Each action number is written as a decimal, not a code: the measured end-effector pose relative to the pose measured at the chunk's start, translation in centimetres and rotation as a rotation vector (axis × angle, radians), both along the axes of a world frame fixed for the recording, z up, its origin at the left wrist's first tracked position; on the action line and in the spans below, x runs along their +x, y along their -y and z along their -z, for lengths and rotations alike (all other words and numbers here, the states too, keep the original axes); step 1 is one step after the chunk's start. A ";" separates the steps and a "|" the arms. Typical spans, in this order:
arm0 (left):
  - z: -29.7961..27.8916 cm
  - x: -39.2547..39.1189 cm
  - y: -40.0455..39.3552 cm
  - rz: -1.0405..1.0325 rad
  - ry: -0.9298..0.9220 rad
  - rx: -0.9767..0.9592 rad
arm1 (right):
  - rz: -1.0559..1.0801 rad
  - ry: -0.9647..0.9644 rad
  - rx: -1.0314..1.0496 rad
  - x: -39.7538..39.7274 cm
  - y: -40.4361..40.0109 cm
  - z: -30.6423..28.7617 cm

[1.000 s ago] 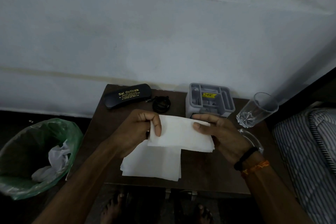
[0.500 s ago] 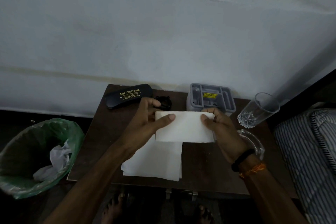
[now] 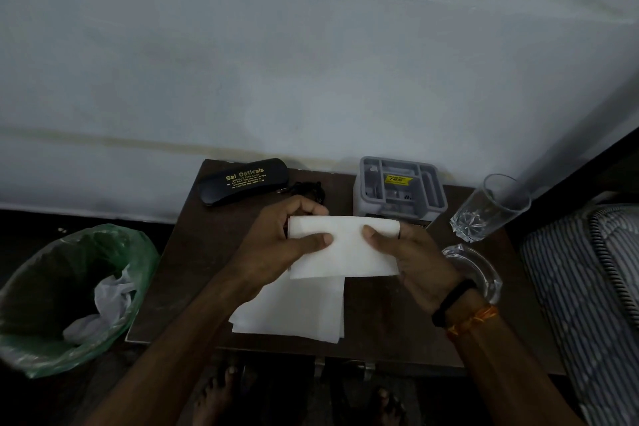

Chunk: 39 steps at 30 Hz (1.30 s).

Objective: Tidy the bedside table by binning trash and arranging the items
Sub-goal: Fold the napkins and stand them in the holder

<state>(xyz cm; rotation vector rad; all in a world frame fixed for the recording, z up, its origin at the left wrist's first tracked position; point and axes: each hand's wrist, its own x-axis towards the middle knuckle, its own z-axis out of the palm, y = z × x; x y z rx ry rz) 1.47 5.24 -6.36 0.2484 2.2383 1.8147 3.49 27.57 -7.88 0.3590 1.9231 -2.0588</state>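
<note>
Dark wooden bedside table (image 3: 193, 273) against a pale wall. Left on the floor, bin with green liner (image 3: 38, 328), crumpled white trash inside. Striped mattress (image 3: 584, 287) at right edge. Stack of white tissue sheets (image 3: 297, 311) flat on table's near side. Above it, folded tissue (image 3: 345, 252) held off the surface: left hand (image 3: 276, 249) pinches its left end, thumb on top; right hand (image 3: 415, 259) pinches its right end the same way. Grey organiser tray (image 3: 432, 190) at back, yellow label inside. Black spectacle case (image 3: 242, 181) back left, small dark item beside it, unclear what. Drinking glass (image 3: 491, 207) back right, glass ashtray (image 3: 484, 270) just nearer, partly behind right wrist.
</note>
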 end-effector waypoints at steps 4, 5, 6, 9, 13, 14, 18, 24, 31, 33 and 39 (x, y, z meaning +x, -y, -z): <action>-0.4 -0.2 0.4 0.087 0.133 0.035 | -0.059 -0.044 0.066 0.0 -0.2 -0.1; -0.5 -0.1 0.4 0.107 0.161 0.050 | -0.071 -0.049 0.077 0.1 -0.1 -0.1; -0.5 0.0 0.3 0.124 0.178 0.065 | -0.083 -0.055 0.091 0.2 0.1 -0.2; -0.6 0.2 0.2 0.165 0.202 0.082 | -0.120 -0.083 0.145 0.2 0.6 -0.5; -0.8 0.0 0.5 0.215 0.241 0.039 | -0.158 -0.121 0.198 0.1 0.4 -0.9; -0.7 0.1 0.5 0.250 0.253 0.015 | -0.173 -0.123 0.205 0.1 0.4 -1.0; -0.6 0.5 0.1 0.373 0.305 -0.039 | -0.187 -0.154 0.240 0.2 0.8 -1.3; -0.6 0.3 -0.1 0.219 0.392 0.148 | -0.048 0.139 0.010 0.5 0.6 -2.7; -0.8 0.3 -1.2 0.122 0.348 0.213 | -0.077 0.109 -0.043 0.8 1.3 -2.7; -0.7 0.3 -1.4 0.137 0.368 0.207 | 0.025 0.056 -0.030 0.3 1.0 -2.7; -0.5 0.3 -2.0 0.138 0.365 0.285 | 0.103 -0.036 -0.053 0.0 0.5 -2.8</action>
